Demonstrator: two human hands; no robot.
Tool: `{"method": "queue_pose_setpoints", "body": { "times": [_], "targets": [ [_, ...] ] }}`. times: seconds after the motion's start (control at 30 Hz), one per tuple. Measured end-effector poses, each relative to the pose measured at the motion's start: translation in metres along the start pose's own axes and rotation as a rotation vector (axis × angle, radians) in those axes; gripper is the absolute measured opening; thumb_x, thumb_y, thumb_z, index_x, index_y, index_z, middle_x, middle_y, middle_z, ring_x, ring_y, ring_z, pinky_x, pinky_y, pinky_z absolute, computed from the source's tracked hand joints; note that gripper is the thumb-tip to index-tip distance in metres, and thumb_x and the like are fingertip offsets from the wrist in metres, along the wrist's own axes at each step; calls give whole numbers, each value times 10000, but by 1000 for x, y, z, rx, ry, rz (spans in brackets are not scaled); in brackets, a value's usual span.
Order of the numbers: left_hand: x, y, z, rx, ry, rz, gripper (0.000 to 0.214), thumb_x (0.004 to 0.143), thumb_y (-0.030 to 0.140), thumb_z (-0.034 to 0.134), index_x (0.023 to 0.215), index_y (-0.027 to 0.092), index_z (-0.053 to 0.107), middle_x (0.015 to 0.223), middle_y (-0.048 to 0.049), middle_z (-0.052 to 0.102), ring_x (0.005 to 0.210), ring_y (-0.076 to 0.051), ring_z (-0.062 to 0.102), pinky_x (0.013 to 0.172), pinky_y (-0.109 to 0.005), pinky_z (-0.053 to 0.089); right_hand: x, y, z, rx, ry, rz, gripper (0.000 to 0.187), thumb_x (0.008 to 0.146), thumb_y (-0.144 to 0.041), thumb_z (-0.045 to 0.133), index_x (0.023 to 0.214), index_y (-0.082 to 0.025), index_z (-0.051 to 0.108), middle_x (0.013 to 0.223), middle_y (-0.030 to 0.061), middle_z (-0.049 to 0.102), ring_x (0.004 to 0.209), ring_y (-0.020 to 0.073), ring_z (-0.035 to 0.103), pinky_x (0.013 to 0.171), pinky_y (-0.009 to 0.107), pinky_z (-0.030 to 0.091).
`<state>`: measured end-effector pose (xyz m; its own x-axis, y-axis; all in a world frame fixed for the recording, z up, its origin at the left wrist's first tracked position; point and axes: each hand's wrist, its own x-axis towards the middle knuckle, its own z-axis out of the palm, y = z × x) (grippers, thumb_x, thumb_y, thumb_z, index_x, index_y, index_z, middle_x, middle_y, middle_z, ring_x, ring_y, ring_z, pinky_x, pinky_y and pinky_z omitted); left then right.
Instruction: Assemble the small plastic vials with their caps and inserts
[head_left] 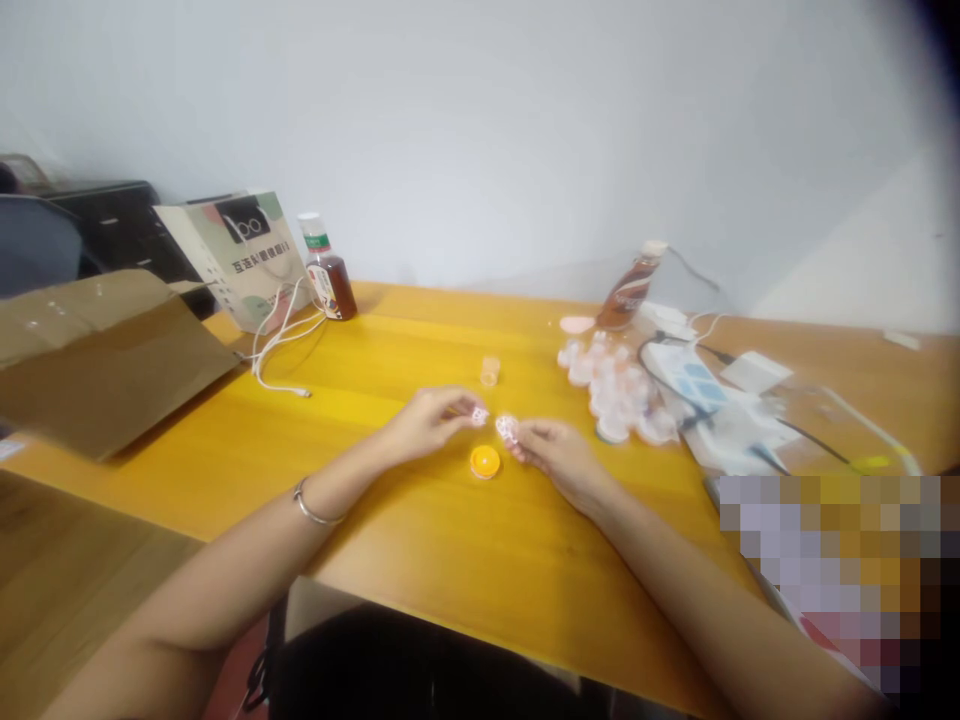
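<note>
My left hand (427, 425) pinches a small white piece with reddish spots (479, 415) between thumb and fingertips. Just to its right, my right hand (562, 460) grips a similar white-and-red spotted piece (507, 430). The two pieces are close together but apart, held above the table; blur hides what exactly they are. Below them on the table lies a small round orange cup-like piece (485, 461), its hollow side facing up. Beyond my hands stands a small translucent peach-coloured cup (490, 371).
Several clear lidded containers (611, 385) cluster at right, beside a dark drink bottle (631, 288) and white power strips with cables (694, 385). At left are a cardboard box (112, 365), a paper bag (251, 265), a brown-liquid bottle (330, 280) and a white cable (281, 385).
</note>
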<state>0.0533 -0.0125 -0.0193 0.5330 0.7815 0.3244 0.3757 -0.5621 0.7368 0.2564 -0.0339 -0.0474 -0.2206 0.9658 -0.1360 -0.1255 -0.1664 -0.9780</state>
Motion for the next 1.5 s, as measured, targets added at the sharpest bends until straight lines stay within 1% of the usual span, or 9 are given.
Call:
{"method": "queue_pose_setpoints", "body": {
  "times": [0.2, 0.37, 0.67, 0.8, 0.97, 1.07, 1.2, 1.37, 1.5],
  "targets": [
    [-1, 10, 4, -63, -17, 142, 151, 799, 215, 566, 927, 159, 622, 947, -70, 593, 885, -145, 566, 840, -319, 454, -4, -4, 2, -22, -153, 10, 284, 628, -437, 688, 650, -157, 648, 601, -2, 584, 505, 69, 465, 489, 198, 386],
    [-2, 6, 7, -67, -71, 163, 162, 819, 201, 542, 950, 161, 627, 937, -65, 591, 910, -141, 556, 859, -307, 437, -7, -5, 5, -23, -185, 17, 269, 624, -418, 698, 639, -154, 649, 580, -10, 569, 505, 68, 455, 482, 196, 357],
    [0, 1, 14, -140, -100, 29, 211, 818, 248, 548, 988, 145, 617, 913, -55, 652, 827, -132, 590, 786, -260, 459, -3, -5, 3, -127, -157, -81, 236, 669, -398, 658, 691, -163, 657, 624, -10, 598, 535, 77, 476, 528, 213, 374],
    [1, -1, 20, -194, -45, -33, 197, 808, 278, 558, 918, 127, 620, 869, -53, 664, 790, -130, 602, 756, -251, 470, -5, -7, 6, -222, -126, -140, 249, 684, -404, 643, 642, -159, 622, 595, -18, 580, 518, 72, 472, 523, 209, 391],
    [3, -3, 26, -159, 35, -19, 159, 809, 243, 547, 878, 115, 610, 832, -55, 655, 773, -126, 596, 755, -252, 470, -7, -5, 9, -73, -94, -52, 225, 689, -386, 650, 701, -164, 614, 647, -2, 636, 570, 83, 565, 593, 221, 453],
    [5, -4, 25, -150, 77, -23, 239, 832, 242, 516, 1041, 137, 564, 969, -77, 638, 885, -146, 592, 808, -282, 466, -4, -3, 6, 60, -9, -66, 203, 690, -360, 658, 755, -172, 617, 710, 17, 666, 626, 96, 600, 665, 245, 481],
    [11, -10, 23, -14, 47, 42, 366, 873, 260, 449, 1228, 172, 447, 1210, -109, 525, 1115, -175, 489, 928, -337, 411, 2, -3, -3, 141, 251, -205, 172, 653, -307, 696, 752, -188, 623, 750, -2, 654, 680, 93, 600, 748, 256, 480],
    [20, -14, 28, 209, -224, 248, 320, 899, 249, 397, 1196, 194, 503, 1285, -80, 477, 1202, -169, 419, 1024, -345, 318, 9, 1, -8, 122, 359, -272, 181, 623, -270, 720, 757, -193, 627, 798, -6, 647, 736, 104, 598, 790, 278, 470],
    [21, -16, 29, 233, -255, 293, 275, 900, 243, 391, 1040, 163, 614, 1143, -76, 591, 1066, -154, 538, 945, -281, 394, 9, 2, -5, 63, 345, -260, 165, 626, -285, 710, 729, -181, 634, 768, 0, 656, 730, 116, 596, 768, 280, 467]
  ]
}}
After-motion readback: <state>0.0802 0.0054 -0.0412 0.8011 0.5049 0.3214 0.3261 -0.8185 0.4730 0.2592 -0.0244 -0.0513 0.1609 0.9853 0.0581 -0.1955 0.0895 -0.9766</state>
